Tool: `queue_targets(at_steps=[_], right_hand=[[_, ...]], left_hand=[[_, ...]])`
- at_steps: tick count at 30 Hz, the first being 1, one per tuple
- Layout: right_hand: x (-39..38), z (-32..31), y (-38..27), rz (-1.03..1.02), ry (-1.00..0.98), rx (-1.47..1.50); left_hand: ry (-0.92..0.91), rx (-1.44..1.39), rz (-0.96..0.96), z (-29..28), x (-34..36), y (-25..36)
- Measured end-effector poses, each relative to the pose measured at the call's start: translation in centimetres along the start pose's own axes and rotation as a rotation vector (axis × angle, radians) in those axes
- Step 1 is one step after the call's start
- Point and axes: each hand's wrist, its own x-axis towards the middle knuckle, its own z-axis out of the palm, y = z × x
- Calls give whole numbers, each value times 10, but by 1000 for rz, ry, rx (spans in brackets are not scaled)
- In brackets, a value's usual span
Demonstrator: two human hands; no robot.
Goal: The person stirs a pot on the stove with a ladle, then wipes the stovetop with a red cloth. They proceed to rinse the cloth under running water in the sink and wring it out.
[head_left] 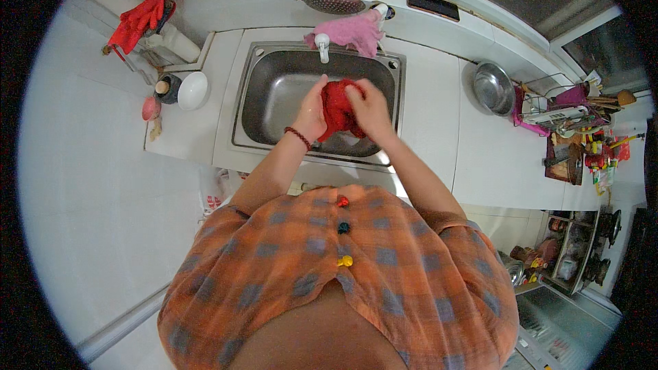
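A bunched red cloth [336, 106] is between my two hands, over the steel sink [281, 92]. My left hand [312, 113] holds it from the left side, with a beaded bracelet on the wrist. From the right, my right hand [372, 108] is closed on the same cloth, its thumb and fingers pressing into the folds. A loose lower end of the cloth hangs beneath my hands. Just beyond them, at the sink's back edge, stands a white tap [323, 46]. The fingertips on the far side of the cloth are partly hidden.
A pink cloth [353, 33] drapes behind the tap. Right of the sink lean a metal bowl [493, 88] and a dish rack [558, 106]. A white bowl [193, 90] stands at the left. Red gloves [139, 22] hang on the pipe; a skimmer [334, 1] hangs above.
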Motion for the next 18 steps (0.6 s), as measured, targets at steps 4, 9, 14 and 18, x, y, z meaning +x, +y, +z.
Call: queue_targets(at_steps=[4,9,14,18], right_hand=[[-25,27,-37,-219,-29,-414],[14,7,10,-17,13,-485],[-26,42,-40,-285,-80,-399],[15,2,6,140,-45,-510]], left_hand=[[115,52,13,-52,48,-30],[334,351,49,-53,59,-44],[-306,-10,-55,-178,97,-17],[283,472,67,-55,51,-44]])
